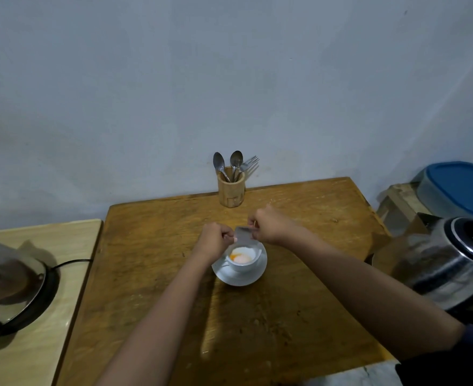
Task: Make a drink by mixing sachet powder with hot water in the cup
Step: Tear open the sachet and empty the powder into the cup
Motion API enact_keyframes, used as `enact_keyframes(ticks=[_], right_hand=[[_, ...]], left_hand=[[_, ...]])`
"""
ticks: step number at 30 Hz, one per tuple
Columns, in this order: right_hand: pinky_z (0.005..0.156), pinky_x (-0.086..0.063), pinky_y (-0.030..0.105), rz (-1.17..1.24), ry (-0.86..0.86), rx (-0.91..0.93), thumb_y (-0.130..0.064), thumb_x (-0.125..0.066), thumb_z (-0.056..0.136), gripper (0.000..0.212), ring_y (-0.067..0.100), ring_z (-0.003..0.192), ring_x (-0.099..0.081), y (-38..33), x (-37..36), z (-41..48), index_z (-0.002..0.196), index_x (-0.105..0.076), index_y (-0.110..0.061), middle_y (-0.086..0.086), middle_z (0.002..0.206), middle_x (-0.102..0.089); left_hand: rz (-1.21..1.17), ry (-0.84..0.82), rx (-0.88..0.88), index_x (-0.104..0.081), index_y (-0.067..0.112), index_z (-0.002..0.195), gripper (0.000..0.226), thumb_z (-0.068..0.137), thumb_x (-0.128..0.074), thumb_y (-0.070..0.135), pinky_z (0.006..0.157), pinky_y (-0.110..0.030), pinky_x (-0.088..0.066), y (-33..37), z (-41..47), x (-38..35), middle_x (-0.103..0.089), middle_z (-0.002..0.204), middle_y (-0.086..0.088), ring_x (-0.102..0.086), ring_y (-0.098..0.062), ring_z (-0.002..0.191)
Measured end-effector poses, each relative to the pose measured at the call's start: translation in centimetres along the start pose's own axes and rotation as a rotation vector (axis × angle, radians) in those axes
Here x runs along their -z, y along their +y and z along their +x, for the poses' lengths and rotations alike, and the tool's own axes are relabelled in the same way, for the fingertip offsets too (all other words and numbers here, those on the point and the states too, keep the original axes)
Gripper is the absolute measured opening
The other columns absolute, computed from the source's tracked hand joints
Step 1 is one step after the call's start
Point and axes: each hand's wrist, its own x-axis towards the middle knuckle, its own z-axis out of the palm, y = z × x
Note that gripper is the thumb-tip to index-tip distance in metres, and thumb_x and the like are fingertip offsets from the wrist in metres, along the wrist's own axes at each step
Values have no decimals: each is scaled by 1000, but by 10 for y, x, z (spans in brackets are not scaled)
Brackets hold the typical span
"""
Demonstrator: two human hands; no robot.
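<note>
Your left hand (214, 238) and right hand (268, 227) pinch a blurred silvery sachet (245, 235) above the white cup (242, 259). Orange-pink powder lies inside; the sachet's print is unreadable.

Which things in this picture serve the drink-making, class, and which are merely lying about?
For the job: sachet, held over the cup by left hand and right hand; white cup with powder; saucer; steel kettle; spoons in the wooden holder.

Lying about: fork; blue-lidded container.
</note>
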Motion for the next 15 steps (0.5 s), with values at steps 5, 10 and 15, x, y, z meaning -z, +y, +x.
enact_keyframes(ticks=[5, 10, 15], right_hand=[[73, -48, 37, -44, 17, 3, -3, -55, 85, 15, 26, 82, -57, 0, -3, 0, 75, -63, -11, 3, 72, -53], [66, -48, 32, -159, 38, 46, -4, -55, 86, 14, 23, 78, -58, -9, -1, -1, 89, -67, -11, 5, 82, -57], [69, -51, 34, -156, 38, 63, -9, -57, 88, 10, 23, 80, -60, -11, -1, -1, 89, -66, -9, 7, 86, -60]], left_hand=[[-4, -10, -7, -74, 6, 83, 7, 80, -68, 9, 68, -28, -43, 1, -2, 2, -62, 74, -4, -51, -14, 70], [40, -71, -57, -68, 14, 109, 30, 79, -69, 13, 78, -28, -47, 7, -4, 9, -69, 99, -4, -59, -16, 89], [37, -65, -82, -72, 10, 100, 20, 82, -66, 11, 66, -21, -44, 9, -6, 16, -66, 85, -6, -57, -17, 80]])
